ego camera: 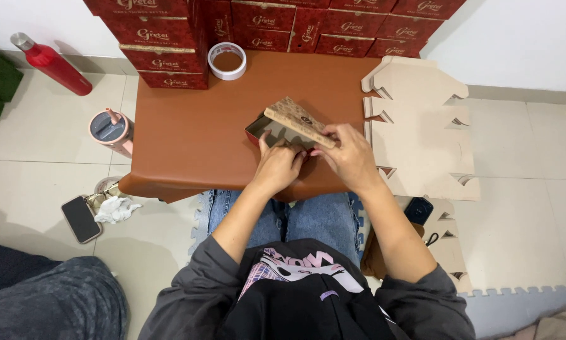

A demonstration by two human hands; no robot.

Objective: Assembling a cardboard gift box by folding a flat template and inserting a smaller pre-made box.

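A small red box (256, 128) with a tan patterned flap (297, 121) lies half folded on a low brown table (182, 126). My left hand (278, 165) presses on the box's near edge with fingers bent into its opening. My right hand (349, 154) grips the right end of the tan flap, holding it raised and tilted over the box. Part of the box is hidden under both hands.
Stacked red boxes (163, 38) line the table's far edge, with a tape roll (227, 61) beside them. Flat tan cardboard blanks (421, 132) lie to the right. On the floor at left are a red bottle (50, 62), a pink tumbler (109, 129), a phone (80, 218) and a crumpled tissue (116, 209).
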